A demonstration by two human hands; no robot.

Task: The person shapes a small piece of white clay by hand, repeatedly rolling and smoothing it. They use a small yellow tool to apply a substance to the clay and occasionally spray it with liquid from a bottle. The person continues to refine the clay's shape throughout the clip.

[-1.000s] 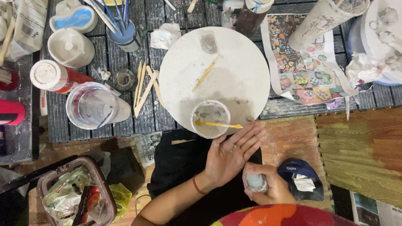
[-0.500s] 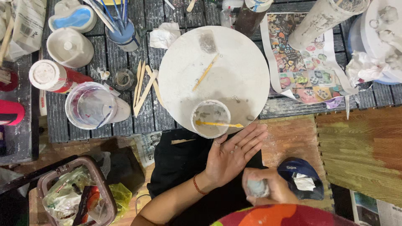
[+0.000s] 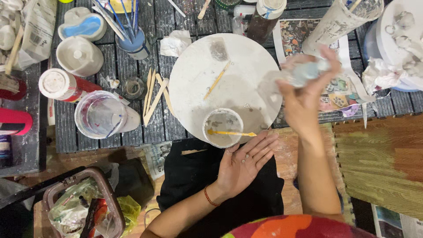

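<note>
Now, line by line:

Right hand: the right hand is raised over the table edge, blurred, fingers wrapped around a small pale grey lump of clay pinched at the fingertips.

Lump of clay: it sits at the top of the right hand's grip, above the colourful printed sheet; its exact shape is too smeared to tell.

Left hand: the left hand lies open, palm up, fingers spread and holding nothing, with a few small grey crumbs on the palm. A red cord bracelet circles its wrist.

Just beyond the left fingertips: a small round cup of grey slip, with a yellow-handled tool laid across its rim.

Between the hands, farther out: a round white board smeared with clay, a thin wooden stick lying on it; the cup rests on its near edge.

Left of the left hand: a clear tub of cloudy water, and a fan of flat wooden sticks between the tub and the board.

Under the left forearm: a black apron.

Beyond the right hand: a clay-smeared cylinder, tilted.
</note>
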